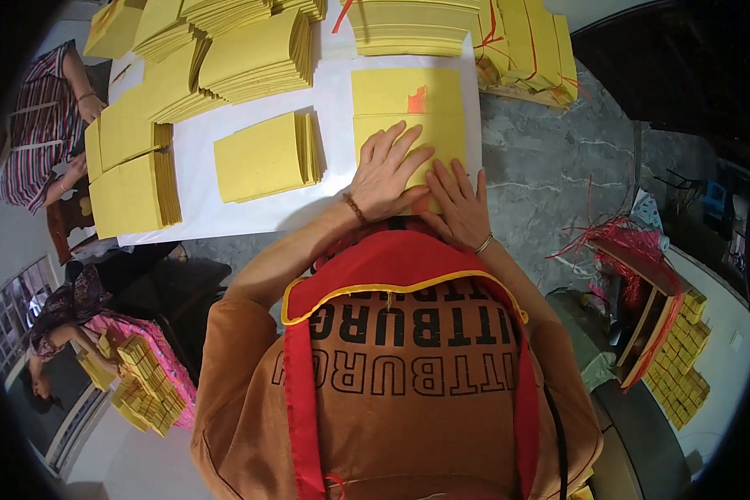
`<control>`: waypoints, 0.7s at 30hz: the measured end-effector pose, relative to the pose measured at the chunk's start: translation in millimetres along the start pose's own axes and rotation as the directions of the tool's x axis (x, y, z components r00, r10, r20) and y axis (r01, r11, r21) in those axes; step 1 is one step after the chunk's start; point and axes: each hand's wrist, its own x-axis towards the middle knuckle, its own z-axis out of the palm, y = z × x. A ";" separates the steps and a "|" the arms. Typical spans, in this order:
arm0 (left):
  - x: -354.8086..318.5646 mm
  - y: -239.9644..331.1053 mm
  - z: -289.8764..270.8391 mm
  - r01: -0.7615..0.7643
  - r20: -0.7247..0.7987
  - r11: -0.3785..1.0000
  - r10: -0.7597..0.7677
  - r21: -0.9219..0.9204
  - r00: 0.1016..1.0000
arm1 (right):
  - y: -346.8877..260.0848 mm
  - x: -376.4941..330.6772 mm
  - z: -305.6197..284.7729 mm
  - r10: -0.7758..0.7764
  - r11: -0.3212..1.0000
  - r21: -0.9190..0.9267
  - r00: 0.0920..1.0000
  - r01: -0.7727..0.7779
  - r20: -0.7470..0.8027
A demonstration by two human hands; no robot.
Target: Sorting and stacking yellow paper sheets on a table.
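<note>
A yellow paper sheet (396,90) with a crosswise crease and an orange-red patch lies at the near right of the white-covered table. My left hand (389,171), a beaded bracelet at its wrist, rests flat on it with fingers spread. Beside it, my right hand (460,204) lies at the sheet's near right corner, fingers stretched out and a thin bangle on the wrist. Another bit of orange-red shows between the two hands. Neither hand grips anything. To the left sits a small stack of folded yellow paper (262,158), its layers fanned at the right side.
Large stacks of yellow paper (258,58) line the table's far side, with another stack (133,183) at its left edge. Red-tied bundles (525,50) stand far right. A striped-shirted person (46,125) is at the left; another handles bundles lower left. Red strings (617,242) hang on the right.
</note>
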 end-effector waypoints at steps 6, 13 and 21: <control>-4.6 3.4 -1.7 -0.218 0.070 0.965 0.210 0.144 0.975 | 0.8 3.8 -5.6 0.037 0.981 0.192 0.999 -0.043 0.036; 5.4 15.9 -4.7 -0.159 0.034 0.951 0.155 0.264 0.987 | 14.1 9.4 -33.5 0.386 0.503 0.842 0.922 -0.197 -0.014; -56.8 -39.5 -117.1 0.124 -0.359 0.910 0.029 0.396 0.933 | 19.2 14.0 -23.5 0.398 0.583 0.796 0.911 -0.164 -0.104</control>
